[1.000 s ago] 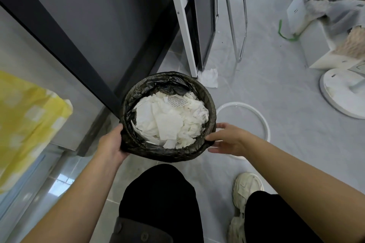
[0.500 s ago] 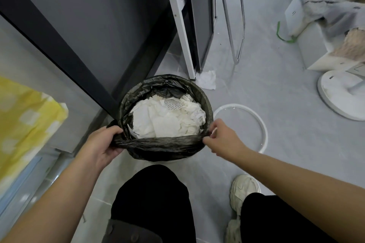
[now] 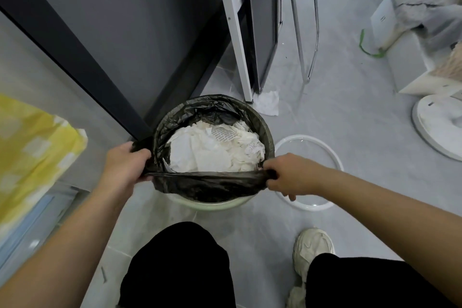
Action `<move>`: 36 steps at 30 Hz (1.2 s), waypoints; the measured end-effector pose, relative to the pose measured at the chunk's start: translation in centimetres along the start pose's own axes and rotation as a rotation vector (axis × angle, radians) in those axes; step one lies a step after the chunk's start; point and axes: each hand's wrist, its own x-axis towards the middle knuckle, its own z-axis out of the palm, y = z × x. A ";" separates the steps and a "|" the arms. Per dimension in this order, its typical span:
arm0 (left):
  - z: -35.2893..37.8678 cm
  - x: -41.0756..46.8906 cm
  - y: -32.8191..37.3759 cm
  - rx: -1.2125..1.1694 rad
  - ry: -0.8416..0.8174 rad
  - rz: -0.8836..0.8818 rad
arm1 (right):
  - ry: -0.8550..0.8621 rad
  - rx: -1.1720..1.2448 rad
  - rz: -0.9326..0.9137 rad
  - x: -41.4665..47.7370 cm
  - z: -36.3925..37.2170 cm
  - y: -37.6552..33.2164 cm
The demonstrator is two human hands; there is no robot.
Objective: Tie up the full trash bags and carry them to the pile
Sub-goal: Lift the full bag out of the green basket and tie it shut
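Note:
A black trash bag (image 3: 207, 186) lines a round pale bin (image 3: 215, 205) on the grey floor in front of my knees. White crumpled paper (image 3: 212, 150) fills it nearly to the rim. My left hand (image 3: 122, 165) grips the bag's edge at the bin's left side. My right hand (image 3: 287, 174) grips the edge at the right side. Between the two hands the near edge of the bag is pulled off the rim into a taut straight band. The far edge still wraps the bin's rim.
A white ring (image 3: 310, 172) lies on the floor just right of the bin. A crumpled tissue (image 3: 267, 102) lies behind the bin by a white frame (image 3: 235, 27). A dark wall panel stands left, a white round base (image 3: 440, 125) far right, a yellow cloth (image 3: 32, 152) left.
Both hands went from resting on the bin's sides to pinching the bag's edge and pulling its near side off the rim, stretching it straight. The pale bin now shows below.

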 end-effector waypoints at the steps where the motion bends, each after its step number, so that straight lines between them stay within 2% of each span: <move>1: -0.2 0.4 0.1 0.093 0.043 0.059 | 0.019 -0.031 0.018 0.2 -0.8 0.5; 4: -1.1 1.8 0.9 0.444 0.239 0.323 | 0.093 -0.111 0.111 0.8 -3.0 2.0; 5: -1.3 2.1 1.2 0.476 0.300 0.411 | 0.143 -0.131 0.126 0.9 -3.8 2.3; 8: -1.2 1.9 2.7 0.346 0.467 0.580 | 0.457 -0.155 0.054 0.8 -5.7 2.9; 9: -1.1 1.8 3.0 0.298 0.508 0.600 | 0.514 -0.110 0.014 0.8 -6.1 3.0; 10: -1.0 1.7 3.1 0.266 0.522 0.611 | 0.489 -0.057 -0.023 0.7 -6.5 3.1; 12: -0.5 2.0 3.1 0.251 0.480 0.576 | 0.245 0.059 -0.050 1.0 -6.8 3.7; 14: 0.1 3.5 3.0 0.298 0.330 0.414 | 0.021 0.352 0.024 1.4 -6.7 4.5; 15: 0.3 4.4 3.0 0.324 0.247 0.326 | -0.011 0.538 0.083 1.7 -6.6 4.6; 16: 0.4 5.5 3.1 0.352 0.180 0.257 | 0.015 0.687 0.147 2.3 -6.5 4.6; 18: 0.7 6.8 3.8 0.416 0.136 0.172 | 0.152 0.830 0.269 3.5 -6.3 4.4; 20: 1.0 7.5 4.8 0.511 0.131 0.151 | 0.236 0.858 0.354 5.0 -5.8 4.1; 23: 1.4 8.1 5.8 0.701 0.155 0.180 | 0.192 0.845 0.476 6.6 -5.2 3.7; 25: 1.5 8.0 6.3 0.714 0.236 0.231 | 0.198 0.792 0.533 7.1 -5.5 3.7; 28: 1.4 5.9 6.7 0.524 0.427 0.500 | 0.471 0.764 0.457 7.7 -6.6 4.5; 30: 1.2 3.8 7.0 0.409 0.478 0.639 | 0.684 0.804 0.366 7.4 -7.2 4.7; 31: 1.1 3.1 7.1 0.427 0.472 0.663 | 0.745 0.813 0.329 7.2 -7.4 4.6; 33: 0.9 3.0 6.8 0.604 0.432 0.610 | 0.758 0.778 0.279 7.0 -7.3 4.6; 36: 1.3 3.8 7.1 0.821 0.343 0.486 | 0.632 0.720 0.295 6.9 -6.7 4.3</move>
